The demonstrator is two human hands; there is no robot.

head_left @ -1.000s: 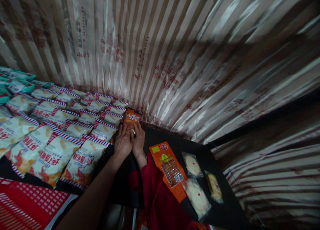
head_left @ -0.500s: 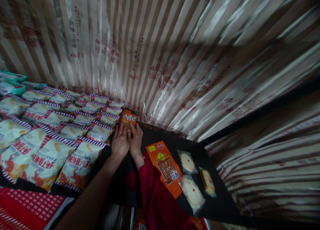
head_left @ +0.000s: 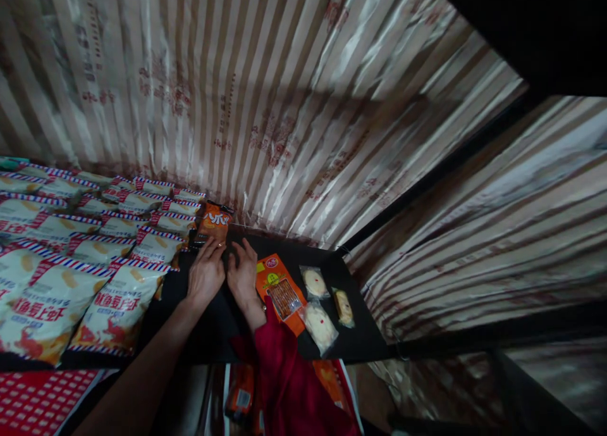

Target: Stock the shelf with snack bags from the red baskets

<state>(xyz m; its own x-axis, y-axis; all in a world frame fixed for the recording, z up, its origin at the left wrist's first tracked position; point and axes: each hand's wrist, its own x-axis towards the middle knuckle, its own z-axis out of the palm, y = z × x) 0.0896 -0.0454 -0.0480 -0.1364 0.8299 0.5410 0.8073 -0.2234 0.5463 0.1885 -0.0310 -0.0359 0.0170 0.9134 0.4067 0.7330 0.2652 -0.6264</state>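
A small orange snack bag (head_left: 214, 223) with a dark top edge lies at the back of the black shelf (head_left: 208, 335), right of the rows of white snack bags (head_left: 116, 309). My left hand (head_left: 206, 274) is open, its fingertips at the orange bag's lower edge. My right hand (head_left: 241, 273), open with fingers stretched forward, is apart from the bag and holds nothing. Close to its right lies a flat orange packet (head_left: 283, 297) with a clear window showing brown sticks.
Two round wrapped pastries (head_left: 313, 283) and a small yellowish wrapped cake (head_left: 343, 307) lie farther right. Striped sheeting (head_left: 227, 107) hangs behind the shelf. A red basket (head_left: 42, 398) stands at lower left. Orange packages (head_left: 243, 388) sit in a container below the shelf.
My right hand has come off the orange snack bag and moved slightly right, leaving a gap between my hands. My left hand stays at the bag's lower edge. The view has turned right.
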